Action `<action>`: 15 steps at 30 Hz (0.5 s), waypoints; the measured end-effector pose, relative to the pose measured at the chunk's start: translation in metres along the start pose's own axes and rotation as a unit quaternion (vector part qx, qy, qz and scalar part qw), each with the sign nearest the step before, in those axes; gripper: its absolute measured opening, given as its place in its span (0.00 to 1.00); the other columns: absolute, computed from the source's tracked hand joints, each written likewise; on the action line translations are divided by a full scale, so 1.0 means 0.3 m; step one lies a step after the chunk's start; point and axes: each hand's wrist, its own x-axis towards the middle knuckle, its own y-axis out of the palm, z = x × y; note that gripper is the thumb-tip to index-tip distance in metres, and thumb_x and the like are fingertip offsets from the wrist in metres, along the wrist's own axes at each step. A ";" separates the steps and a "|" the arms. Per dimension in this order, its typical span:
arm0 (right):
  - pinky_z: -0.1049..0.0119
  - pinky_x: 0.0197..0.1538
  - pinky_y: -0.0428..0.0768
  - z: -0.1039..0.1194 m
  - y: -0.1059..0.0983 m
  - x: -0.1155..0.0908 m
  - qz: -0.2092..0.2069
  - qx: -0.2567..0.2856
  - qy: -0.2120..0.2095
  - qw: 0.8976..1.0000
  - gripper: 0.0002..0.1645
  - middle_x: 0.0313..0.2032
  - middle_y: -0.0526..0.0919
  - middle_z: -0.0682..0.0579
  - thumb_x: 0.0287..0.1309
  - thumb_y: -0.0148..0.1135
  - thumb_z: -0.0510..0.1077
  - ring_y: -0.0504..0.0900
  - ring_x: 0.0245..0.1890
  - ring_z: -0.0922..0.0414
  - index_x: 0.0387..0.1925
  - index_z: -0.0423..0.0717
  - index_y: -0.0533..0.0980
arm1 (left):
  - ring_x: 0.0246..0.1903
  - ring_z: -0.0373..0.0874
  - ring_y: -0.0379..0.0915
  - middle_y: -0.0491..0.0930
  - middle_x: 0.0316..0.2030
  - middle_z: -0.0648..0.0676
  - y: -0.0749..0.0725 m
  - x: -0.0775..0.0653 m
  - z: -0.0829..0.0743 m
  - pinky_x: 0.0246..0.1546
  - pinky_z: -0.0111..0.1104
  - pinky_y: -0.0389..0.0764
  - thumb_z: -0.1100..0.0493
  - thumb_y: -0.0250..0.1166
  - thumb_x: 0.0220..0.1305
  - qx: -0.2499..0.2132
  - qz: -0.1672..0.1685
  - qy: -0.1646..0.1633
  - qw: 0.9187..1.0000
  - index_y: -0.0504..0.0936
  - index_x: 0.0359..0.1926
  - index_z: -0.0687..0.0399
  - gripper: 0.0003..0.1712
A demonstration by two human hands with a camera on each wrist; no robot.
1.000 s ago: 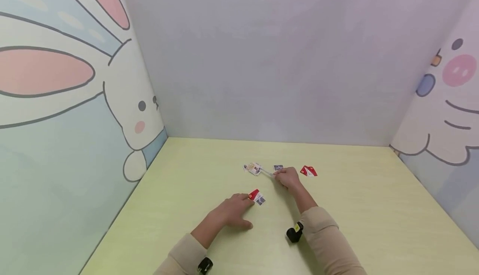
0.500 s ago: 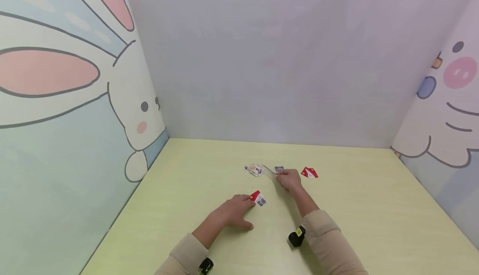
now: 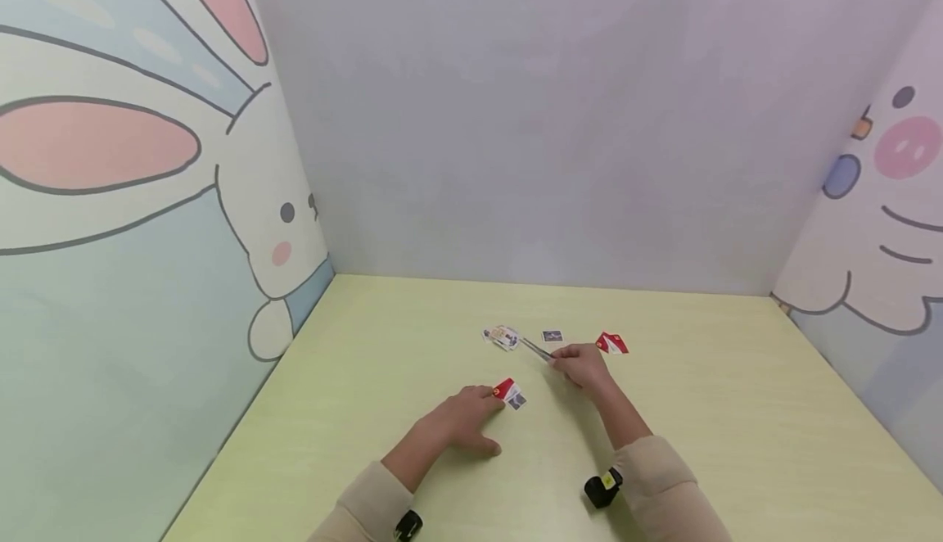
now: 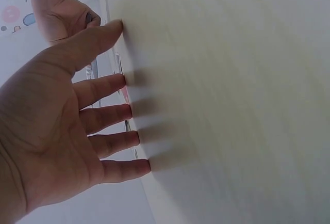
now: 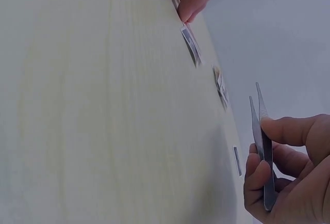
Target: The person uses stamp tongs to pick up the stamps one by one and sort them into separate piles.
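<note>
My right hand (image 3: 584, 368) holds metal tweezers (image 5: 264, 154) between thumb and fingers. Their tips stand apart with nothing between them in the right wrist view, and point toward a small pile of printed cards (image 3: 503, 337). My left hand (image 3: 460, 423) is spread palm down, fingers fairly straight, fingertips (image 4: 126, 111) on the table. Beside its fingers lies a group of small cards: a red and white one (image 3: 504, 388) and a grey picture card (image 3: 517, 401). How firmly the fingers touch these cards I cannot tell.
A single grey picture card (image 3: 552, 336) lies just beyond my right hand, and a red and white card group (image 3: 612, 343) to its right. The pale yellow table (image 3: 737, 427) ends at a grey back wall (image 3: 545, 133) and printed side walls (image 3: 110, 345).
My right hand has drawn back toward me and to the right, taking the tweezers' tips away from the card pile. My left hand has stayed in place. The head view has shifted slightly.
</note>
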 end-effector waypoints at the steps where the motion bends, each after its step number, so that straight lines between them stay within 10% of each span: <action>1: 0.68 0.21 0.64 -0.001 -0.003 -0.005 0.002 0.000 0.002 1.000 0.09 0.21 0.72 0.51 0.52 0.64 0.35 0.64 0.16 0.61 0.36 0.35 0.80 | 0.60 0.49 0.60 0.67 0.61 0.53 -0.001 0.002 0.000 0.55 0.42 0.67 0.43 0.70 0.49 -0.002 0.002 0.000 1.000 0.74 0.59 0.49 0.36; 15: 0.68 0.20 0.63 -0.043 -0.014 -0.051 0.032 -0.002 -0.012 0.999 0.07 0.19 0.75 0.52 0.49 0.65 0.34 0.64 0.15 0.60 0.33 0.37 0.81 | 0.58 0.49 0.62 0.69 0.59 0.53 -0.001 0.006 0.005 0.54 0.40 0.68 0.43 0.70 0.49 0.006 -0.004 0.005 1.000 0.75 0.58 0.49 0.35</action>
